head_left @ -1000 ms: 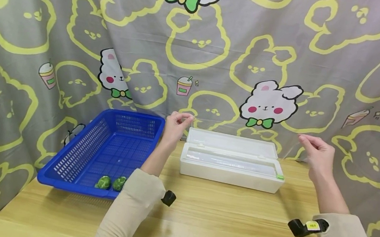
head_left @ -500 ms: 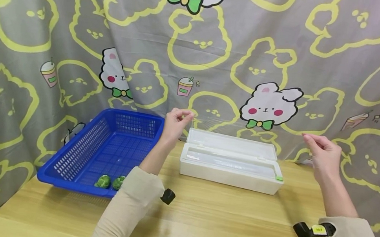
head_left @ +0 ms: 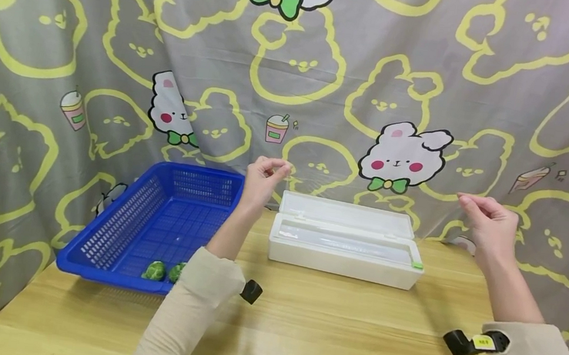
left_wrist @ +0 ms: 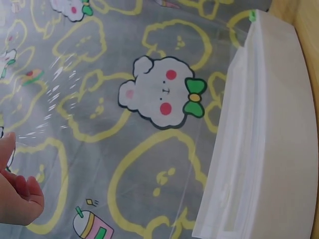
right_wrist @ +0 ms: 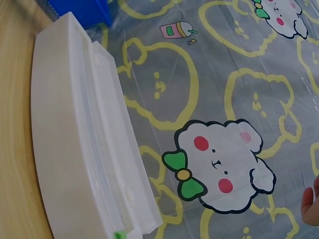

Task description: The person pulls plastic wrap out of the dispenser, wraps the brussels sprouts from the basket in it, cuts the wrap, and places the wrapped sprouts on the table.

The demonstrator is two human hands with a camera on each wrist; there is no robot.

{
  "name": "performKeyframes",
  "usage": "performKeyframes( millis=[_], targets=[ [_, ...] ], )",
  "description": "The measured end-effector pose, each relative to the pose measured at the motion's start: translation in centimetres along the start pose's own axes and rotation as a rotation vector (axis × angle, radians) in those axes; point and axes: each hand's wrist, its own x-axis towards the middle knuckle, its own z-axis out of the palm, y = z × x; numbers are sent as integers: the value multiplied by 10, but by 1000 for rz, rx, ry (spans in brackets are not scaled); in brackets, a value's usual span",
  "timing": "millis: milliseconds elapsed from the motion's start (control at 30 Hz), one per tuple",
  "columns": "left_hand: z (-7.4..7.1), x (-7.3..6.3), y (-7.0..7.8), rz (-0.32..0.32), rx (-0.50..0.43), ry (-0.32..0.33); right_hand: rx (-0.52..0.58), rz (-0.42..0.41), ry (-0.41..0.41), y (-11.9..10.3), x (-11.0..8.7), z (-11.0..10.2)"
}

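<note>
My left hand (head_left: 261, 183) pinches one corner of a sheet of clear cling film (left_wrist: 55, 94) between thumb and fingers. On the far side, my right hand (head_left: 491, 229) pinches the other corner, so the sheet spans between both hands. The film is almost invisible in the head view; glints give it away in the left wrist view. Below and between the hands stands a white cling film dispenser (head_left: 343, 267), its lid (head_left: 349, 215) raised at the back and a green slide cutter (head_left: 416, 265) at its right end. A clear roll (head_left: 345, 245) shows inside it.
A blue plastic basket (head_left: 112, 233) stands at the left, partly behind the left arm. Two green balls like Brussels sprouts (head_left: 154, 270) lie at its near end. Behind the wooden table (head_left: 329, 337) hangs a grey patterned curtain (head_left: 215, 45).
My right hand has moved to the right and slightly up, away from the left one. The left hand has risen a little. Dispenser and basket stay put.
</note>
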Motion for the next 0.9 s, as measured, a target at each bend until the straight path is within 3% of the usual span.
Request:
performKeyframes(
  millis=[233,900],
  targets=[
    [1,-1,8,-20,-7,-13,22,-10,-34,-5,-2,-3],
    [-2,-4,25,19,-40,0,86,-62,-36,-24,-7,0]
  ],
)
